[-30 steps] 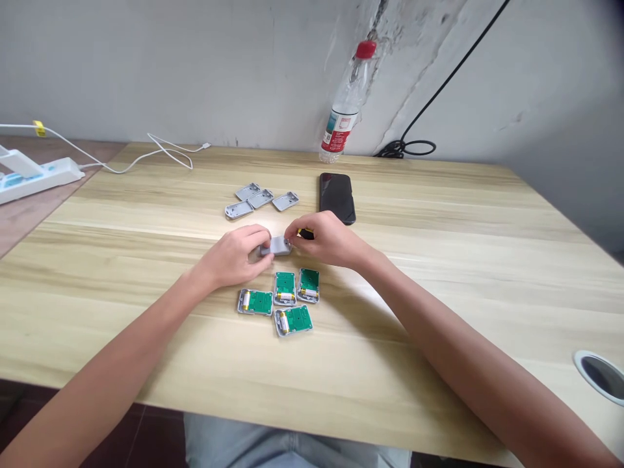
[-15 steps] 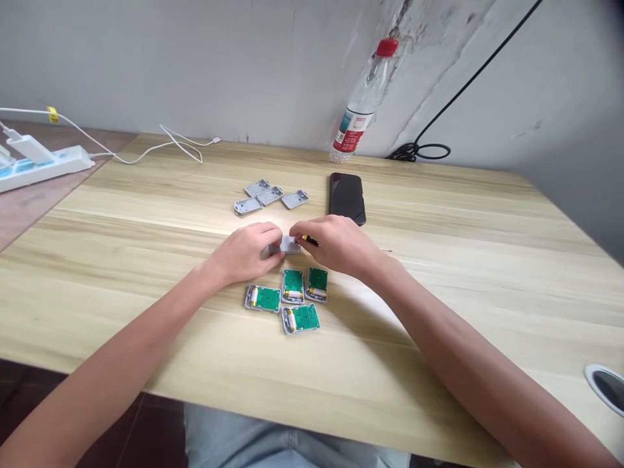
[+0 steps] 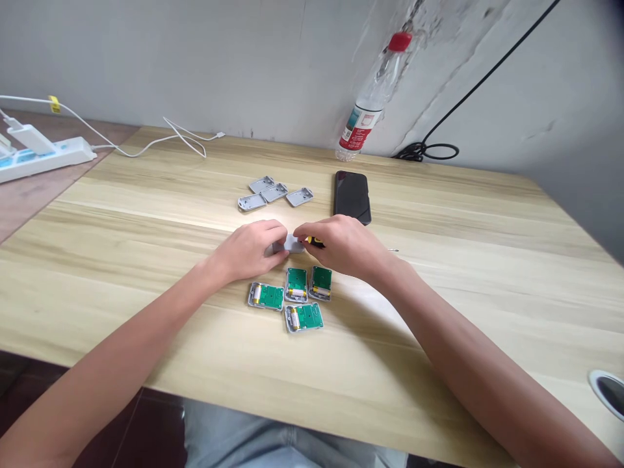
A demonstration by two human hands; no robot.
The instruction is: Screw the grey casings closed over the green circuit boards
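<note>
Left of the smartphone [image 3: 351, 195] and nearer, the left hand [image 3: 253, 250] pinches a gray plastic case [image 3: 294, 244]; the right hand [image 3: 347, 244] bends its fingers at one end, grip unclear. The case seems light, stiff, rather smooth; long edges suit holding.

Brt overall, glare on tbl [image 3: 209, 211], soft shadow R of PCBs [image 3: 297, 281].

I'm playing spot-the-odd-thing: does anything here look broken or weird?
Yes, the wall behind the bottle looks damaged: a crack runs down it, and there are dark marks higher up. The bottle also seems to lean, but that may just be the camera's slant.
</note>
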